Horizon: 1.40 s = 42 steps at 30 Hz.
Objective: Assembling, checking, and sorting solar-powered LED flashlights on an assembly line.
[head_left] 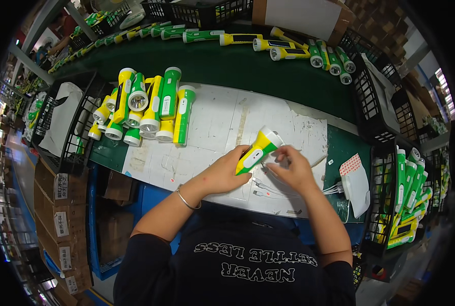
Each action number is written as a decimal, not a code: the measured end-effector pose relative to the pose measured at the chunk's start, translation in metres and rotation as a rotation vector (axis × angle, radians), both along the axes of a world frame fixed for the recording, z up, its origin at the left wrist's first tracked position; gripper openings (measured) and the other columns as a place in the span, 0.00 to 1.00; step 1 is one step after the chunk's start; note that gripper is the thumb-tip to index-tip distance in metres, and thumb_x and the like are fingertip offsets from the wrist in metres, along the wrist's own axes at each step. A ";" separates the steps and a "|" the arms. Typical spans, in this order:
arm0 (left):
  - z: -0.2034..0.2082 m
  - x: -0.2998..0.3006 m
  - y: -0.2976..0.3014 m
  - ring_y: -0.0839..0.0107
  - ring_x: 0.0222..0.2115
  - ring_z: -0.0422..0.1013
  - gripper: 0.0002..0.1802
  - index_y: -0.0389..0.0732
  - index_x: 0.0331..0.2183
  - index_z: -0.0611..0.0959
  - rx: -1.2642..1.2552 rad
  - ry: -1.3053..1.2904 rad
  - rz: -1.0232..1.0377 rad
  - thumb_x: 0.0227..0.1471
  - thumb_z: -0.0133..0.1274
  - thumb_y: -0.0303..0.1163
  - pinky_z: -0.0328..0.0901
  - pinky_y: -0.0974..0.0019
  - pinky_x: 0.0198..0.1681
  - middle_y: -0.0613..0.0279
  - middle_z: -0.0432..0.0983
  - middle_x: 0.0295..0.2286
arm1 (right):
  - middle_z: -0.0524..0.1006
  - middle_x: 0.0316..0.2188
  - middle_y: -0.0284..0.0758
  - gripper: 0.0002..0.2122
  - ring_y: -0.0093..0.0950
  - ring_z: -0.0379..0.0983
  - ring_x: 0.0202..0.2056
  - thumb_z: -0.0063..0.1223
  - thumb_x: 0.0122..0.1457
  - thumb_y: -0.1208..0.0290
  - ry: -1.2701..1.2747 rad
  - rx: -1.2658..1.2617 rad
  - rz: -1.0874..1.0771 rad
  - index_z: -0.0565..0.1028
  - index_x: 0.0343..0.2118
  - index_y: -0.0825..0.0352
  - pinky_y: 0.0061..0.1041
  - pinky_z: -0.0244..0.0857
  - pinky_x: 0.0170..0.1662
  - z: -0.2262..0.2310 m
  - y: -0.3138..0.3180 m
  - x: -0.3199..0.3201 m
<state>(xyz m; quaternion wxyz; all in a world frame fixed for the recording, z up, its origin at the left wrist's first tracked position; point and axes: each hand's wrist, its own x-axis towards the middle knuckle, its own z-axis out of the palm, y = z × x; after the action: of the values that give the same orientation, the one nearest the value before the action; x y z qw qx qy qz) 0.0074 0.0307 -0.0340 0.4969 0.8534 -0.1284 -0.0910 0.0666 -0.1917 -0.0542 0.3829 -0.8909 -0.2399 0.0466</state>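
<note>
My left hand point(226, 172) is closed around the body of a yellow and green flashlight point(253, 157), its white head tilted up and to the right. A small white panel on the green side faces up. Close to the flashlight's head, my right hand point(294, 171) has its fingers bent inward, with a small dark tip by the thumb that I cannot make out. White charging cables point(278, 193) with metal plugs lie on the worktop below that hand. They run right to a white device point(357, 188). At the left, several flashlights point(148, 109) are piled on the white worktop point(214, 117).
Beyond the worktop, a green conveyor belt point(212, 64) carries a row of flashlights point(235, 39). Black crates stand at the left point(66, 115) and right point(375, 97). Flashlights point(406, 188) fill a lower right crate. Cardboard boxes point(61, 219) are stacked at the lower left.
</note>
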 end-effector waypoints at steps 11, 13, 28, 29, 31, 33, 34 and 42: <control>-0.006 0.005 -0.019 0.52 0.47 0.63 0.36 0.36 0.51 0.61 0.006 -0.058 0.170 0.42 0.58 0.34 0.60 0.60 0.50 0.44 0.64 0.45 | 0.77 0.27 0.32 0.06 0.17 0.72 0.32 0.53 0.53 0.77 0.398 0.418 -0.041 0.74 0.33 0.72 0.15 0.65 0.35 0.028 -0.003 -0.008; -0.004 0.006 -0.026 0.52 0.47 0.63 0.36 0.36 0.51 0.61 -0.019 -0.030 0.146 0.42 0.58 0.34 0.60 0.60 0.49 0.45 0.64 0.44 | 0.77 0.27 0.34 0.07 0.18 0.73 0.31 0.54 0.53 0.75 0.526 0.559 -0.034 0.74 0.33 0.73 0.15 0.65 0.35 0.028 -0.009 -0.007; 0.003 -0.003 -0.051 0.59 0.32 0.69 0.33 0.41 0.50 0.67 0.347 -0.410 0.327 0.39 0.59 0.30 0.67 0.62 0.31 0.56 0.64 0.33 | 0.76 0.24 0.34 0.05 0.18 0.72 0.27 0.54 0.53 0.76 0.583 0.656 -0.161 0.73 0.29 0.73 0.14 0.65 0.33 0.021 -0.007 -0.013; 0.003 -0.003 -0.051 0.59 0.32 0.69 0.33 0.41 0.50 0.67 0.347 -0.413 0.324 0.39 0.59 0.30 0.67 0.62 0.31 0.56 0.64 0.33 | 0.76 0.24 0.34 0.05 0.18 0.72 0.27 0.54 0.53 0.76 0.579 0.658 -0.163 0.73 0.29 0.73 0.14 0.65 0.33 0.022 -0.007 -0.013; 0.005 -0.004 -0.054 0.53 0.34 0.68 0.35 0.44 0.50 0.65 0.278 -0.341 0.329 0.39 0.60 0.32 0.67 0.58 0.34 0.53 0.65 0.35 | 0.76 0.24 0.34 0.05 0.17 0.72 0.27 0.54 0.53 0.76 0.577 0.660 -0.176 0.73 0.28 0.73 0.14 0.65 0.32 0.024 -0.008 -0.014; 0.005 0.001 -0.054 0.53 0.34 0.68 0.34 0.42 0.49 0.65 0.264 -0.373 0.317 0.39 0.59 0.31 0.67 0.59 0.34 0.53 0.65 0.36 | 0.76 0.24 0.34 0.05 0.17 0.71 0.26 0.55 0.52 0.76 0.581 0.661 -0.195 0.73 0.30 0.72 0.14 0.63 0.32 0.025 -0.013 -0.016; 0.003 0.004 -0.052 0.54 0.35 0.68 0.33 0.40 0.49 0.65 0.254 -0.392 0.319 0.40 0.59 0.30 0.67 0.60 0.35 0.53 0.65 0.37 | 0.76 0.24 0.33 0.05 0.17 0.71 0.26 0.54 0.52 0.75 0.570 0.595 -0.178 0.74 0.29 0.72 0.14 0.63 0.31 0.027 -0.015 -0.020; 0.022 0.020 -0.084 0.66 0.52 0.57 0.35 0.36 0.56 0.54 -0.966 0.285 0.017 0.50 0.51 0.31 0.50 0.65 0.55 0.54 0.60 0.50 | 0.74 0.34 0.42 0.24 0.36 0.72 0.35 0.61 0.44 0.58 0.067 0.243 -0.125 0.69 0.41 0.68 0.29 0.65 0.36 0.043 -0.023 -0.038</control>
<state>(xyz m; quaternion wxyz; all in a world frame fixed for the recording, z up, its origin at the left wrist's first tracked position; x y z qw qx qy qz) 0.0274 -0.0532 -0.0118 0.8485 0.5060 -0.0796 -0.1328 0.0289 -0.2149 -0.0115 0.4980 -0.8490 -0.1751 0.0231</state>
